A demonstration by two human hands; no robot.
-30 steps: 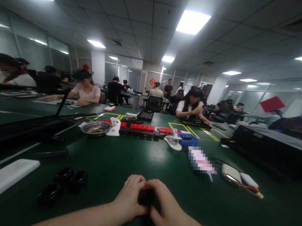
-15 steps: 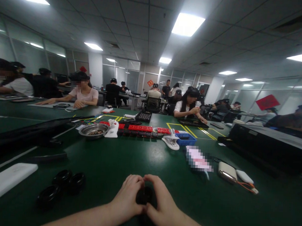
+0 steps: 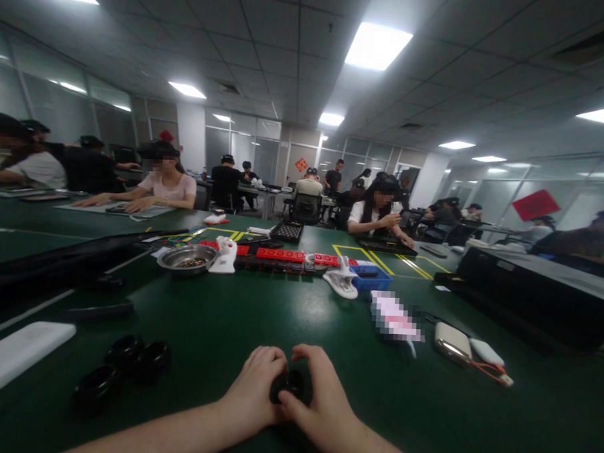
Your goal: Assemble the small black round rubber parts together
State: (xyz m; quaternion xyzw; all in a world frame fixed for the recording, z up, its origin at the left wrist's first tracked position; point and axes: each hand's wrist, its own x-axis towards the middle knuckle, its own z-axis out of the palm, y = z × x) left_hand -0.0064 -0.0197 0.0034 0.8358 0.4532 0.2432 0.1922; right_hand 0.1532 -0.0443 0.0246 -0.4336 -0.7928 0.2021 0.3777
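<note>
We are clasping a black round part (image 3: 297,382) in our left hand (image 3: 257,386) at the green worktop (image 3: 218,316), while our right hand (image 3: 330,405) is holding thumb and forefinger apart around it. Three black rings (image 3: 151,369) are lying to the left.

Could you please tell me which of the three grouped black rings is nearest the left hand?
The rightmost black ring is nearest the left hand; the rear ring and front ring both sit farther left.
</note>
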